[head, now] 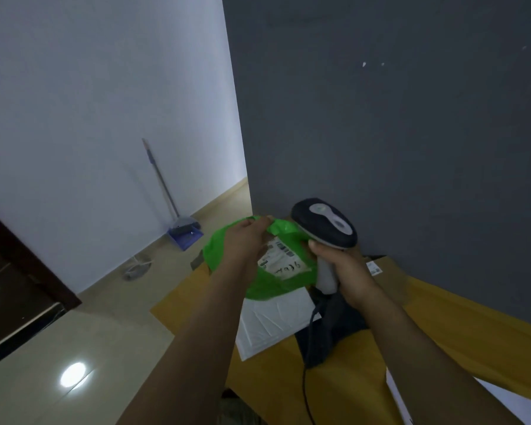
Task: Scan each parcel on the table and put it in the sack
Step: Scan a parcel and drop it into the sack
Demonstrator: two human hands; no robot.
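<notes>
Yellow table (442, 326); green poly parcel (284, 265) lifted over its far-left corner, label up. Barcode scanner (324, 223) just above it, right hand (347, 268) wrapped round the grip; left hand (246, 237) pinches the parcel's top edge. Pull film taut, aim square at the barcode. Sack not visible.

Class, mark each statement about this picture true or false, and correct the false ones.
1. The right hand grips the scanner. True.
2. The left hand holds a red parcel. False: the parcel is green.
3. A white parcel lies on the table. True.
4. The broom lies flat on the floor. False: it stands leaning against the wall.
</notes>
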